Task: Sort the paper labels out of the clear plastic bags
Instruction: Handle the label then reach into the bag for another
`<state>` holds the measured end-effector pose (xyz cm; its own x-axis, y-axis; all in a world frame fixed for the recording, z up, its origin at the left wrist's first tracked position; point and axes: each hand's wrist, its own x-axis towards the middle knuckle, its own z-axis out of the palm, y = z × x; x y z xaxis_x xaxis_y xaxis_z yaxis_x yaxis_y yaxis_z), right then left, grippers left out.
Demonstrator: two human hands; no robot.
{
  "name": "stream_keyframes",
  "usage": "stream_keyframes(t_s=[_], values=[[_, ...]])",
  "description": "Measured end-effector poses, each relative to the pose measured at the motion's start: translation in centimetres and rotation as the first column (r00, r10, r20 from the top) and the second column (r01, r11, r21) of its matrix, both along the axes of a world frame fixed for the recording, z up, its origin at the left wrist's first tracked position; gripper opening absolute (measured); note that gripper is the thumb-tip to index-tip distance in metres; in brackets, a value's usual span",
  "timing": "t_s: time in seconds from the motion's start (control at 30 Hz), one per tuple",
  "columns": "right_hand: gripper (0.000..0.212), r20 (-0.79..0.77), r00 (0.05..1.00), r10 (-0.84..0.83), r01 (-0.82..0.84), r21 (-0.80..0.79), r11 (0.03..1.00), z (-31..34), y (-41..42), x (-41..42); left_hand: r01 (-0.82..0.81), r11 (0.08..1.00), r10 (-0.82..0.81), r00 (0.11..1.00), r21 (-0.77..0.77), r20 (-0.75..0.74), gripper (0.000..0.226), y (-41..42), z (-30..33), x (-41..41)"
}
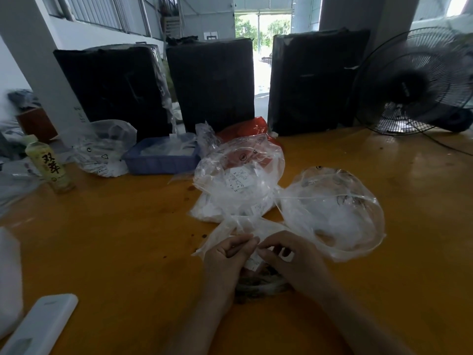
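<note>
My left hand (227, 257) and my right hand (286, 257) meet over a small clear plastic bag (238, 229) near the table's front, fingers curled and pinching its edge. A bit of white paper label (252, 262) shows between the hands. Behind them a heap of clear bags (238, 180) holds white printed labels (236, 179). To the right lies a large puffed clear bag (332, 211).
The yellow table (115, 239) carries a blue tray (161, 157) with white pieces, another clear bag (105, 147), a green drink bottle (50, 165), a white flat device (38, 326), a red bag (245, 130), three black wrapped parcels (212, 83) and a fan (414, 80).
</note>
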<state>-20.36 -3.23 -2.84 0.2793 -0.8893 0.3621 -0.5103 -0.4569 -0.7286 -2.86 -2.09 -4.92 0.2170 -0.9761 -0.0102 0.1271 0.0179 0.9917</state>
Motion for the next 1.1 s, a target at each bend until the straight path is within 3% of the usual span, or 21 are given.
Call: stream_keyframes(t_s=[0.23, 0.3, 0.37, 0.43, 0.5, 0.6, 0.77, 0.9, 0.93, 1.0, 1.1], values=[[0.019, -0.17, 0.985, -0.006, 0.017, 0.066, 0.998, 1.5, -1.0, 0.2, 0.011, 1.0, -0.01, 0.996, -0.013, 0.09, 0.022, -0.1, 0.1, 0.0], [0.016, -0.069, 0.996, -0.061, 0.068, 0.109, 0.992, 2.8, -2.1, 0.4, -0.025, 1.0, 0.026, 0.997, -0.007, 0.077, 0.028, -0.2, 0.2, -0.2], [0.01, 0.105, 0.981, -0.164, 0.141, 0.195, 0.971, 4.6, -3.8, 1.2, -0.04, 0.999, 0.041, 0.998, 0.026, -0.039, 0.04, -0.2, 0.3, -0.3], [0.009, 0.3, 0.912, -0.281, 0.185, 0.311, 0.932, 6.7, -6.0, 2.4, -0.028, 0.999, 0.032, 0.995, 0.044, -0.096, 0.041, -0.2, 0.5, -0.5], [0.01, 0.386, 0.842, -0.376, 0.255, 0.328, 0.91, 8.6, -8.3, 3.8, -0.019, 0.997, 0.026, 0.995, 0.068, -0.101, 0.041, -0.1, 0.8, -0.6], [0.014, 0.302, 0.847, -0.437, 0.337, 0.331, 0.881, 10.2, -11.1, 5.5, -0.003, 0.996, 0.011, 0.996, 0.086, -0.092, 0.042, 0.0, 0.9, -0.5], [0.031, 0.261, 0.922, -0.286, 0.086, 0.583, 0.808, 10.3, -11.6, 6.9, 0.011, 0.991, 0.004, 0.993, 0.131, -0.116, 0.041, -0.3, 0.9, -0.4], [0.019, 0.3, 0.914, -0.272, 0.126, 0.429, 0.895, 8.6, -9.6, 5.2, -0.002, 0.988, 0.022, 0.991, 0.155, -0.129, 0.041, -0.6, 0.9, -0.2], [0.016, 0.236, 0.931, -0.279, 0.187, 0.349, 0.918, 8.1, -8.8, 4.2, -0.004, 0.988, 0.023, 0.992, 0.155, -0.123, 0.042, -0.7, 0.9, -0.2], [0.03, -0.043, 0.951, -0.306, 0.309, 0.177, 0.934, 6.9, -7.3, 1.5, 0.003, 0.989, 0.012, 0.995, 0.148, -0.096, 0.044, -0.5, 1.0, -0.3], [0.038, -0.397, 0.804, -0.442, 0.501, 0.052, 0.864, 5.4, -6.1, -3.0, 0.002, 0.99, 0.004, 0.999, 0.138, -0.039, 0.044, -0.3, 1.2, -0.6]])
